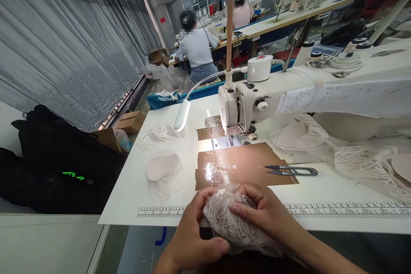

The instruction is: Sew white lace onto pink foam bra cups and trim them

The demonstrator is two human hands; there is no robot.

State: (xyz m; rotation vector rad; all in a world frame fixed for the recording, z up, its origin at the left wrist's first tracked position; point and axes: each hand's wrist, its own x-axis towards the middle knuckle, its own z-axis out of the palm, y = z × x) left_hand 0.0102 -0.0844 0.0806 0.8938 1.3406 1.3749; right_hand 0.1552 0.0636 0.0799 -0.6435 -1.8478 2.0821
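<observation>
Both of my hands hold a bunched piece of white lace (224, 218) at the front edge of the white sewing table (135, 188). My left hand (192, 235) grips it from below and the left, thumb under the fabric. Over the top and right side of the lace my right hand (261, 212) is closed. Just beyond them lies a brown taped sheet (240, 165), and on its right edge a pair of thread snips (290, 171). The white sewing machine (257, 102) stands behind, its needle area over the brown sheet.
A padded cup on lace (162, 168) and more lace pieces (157, 135) lie left of the machine; a lace pile (362, 158) lies at right. A gooseneck lamp (182, 116) hangs over the table. Black fabric (48, 158) and cardboard boxes (130, 122) sit left. Two people work at far tables.
</observation>
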